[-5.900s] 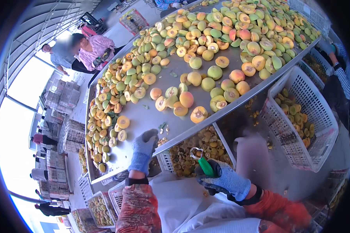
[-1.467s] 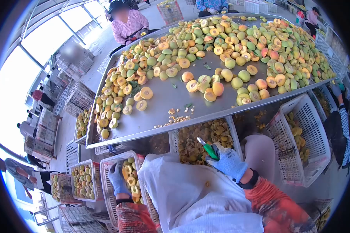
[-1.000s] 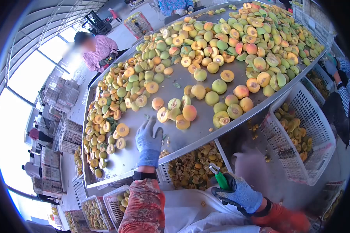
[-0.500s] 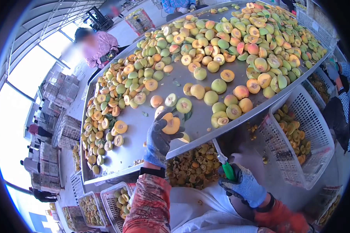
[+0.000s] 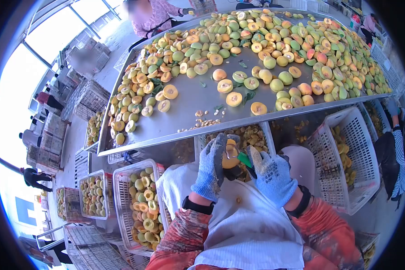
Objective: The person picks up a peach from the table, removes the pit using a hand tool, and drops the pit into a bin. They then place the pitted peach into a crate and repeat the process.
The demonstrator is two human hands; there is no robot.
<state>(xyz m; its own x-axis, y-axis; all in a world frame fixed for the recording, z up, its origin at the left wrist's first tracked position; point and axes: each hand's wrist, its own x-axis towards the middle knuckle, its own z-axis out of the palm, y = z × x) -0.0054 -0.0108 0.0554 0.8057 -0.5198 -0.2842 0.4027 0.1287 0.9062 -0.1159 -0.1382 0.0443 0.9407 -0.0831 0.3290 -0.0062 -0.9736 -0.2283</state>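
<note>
My left hand (image 5: 210, 168), in a blue-grey knit glove, is closed around an apricot half (image 5: 230, 154), its cut orange face turned up. My right hand (image 5: 273, 174), gloved alike, grips the green handle of a knife (image 5: 245, 159). The knife's metal end meets the fruit's cut face, and its tip cannot be made out there. Both hands are close together over my lap, in front of the metal table (image 5: 184, 102). Beneath them, a crate (image 5: 267, 137) holds fruit scraps. Loose apricot halves (image 5: 234, 99) and small pale pits (image 5: 207, 122) lie near the table's front edge.
A big pile of apricots (image 5: 328, 58) covers the table's back and right. Crates of fruit halves (image 5: 121, 211) stand at my left, and a white crate (image 5: 369, 148) at my right. A person (image 5: 155, 13) works across the table; another person's sleeve (image 5: 399, 148) is at far right.
My left hand has drawn the apricot half back from the table to above my lap. My right hand has brought the knife up against it. The view has tilted and turned.
</note>
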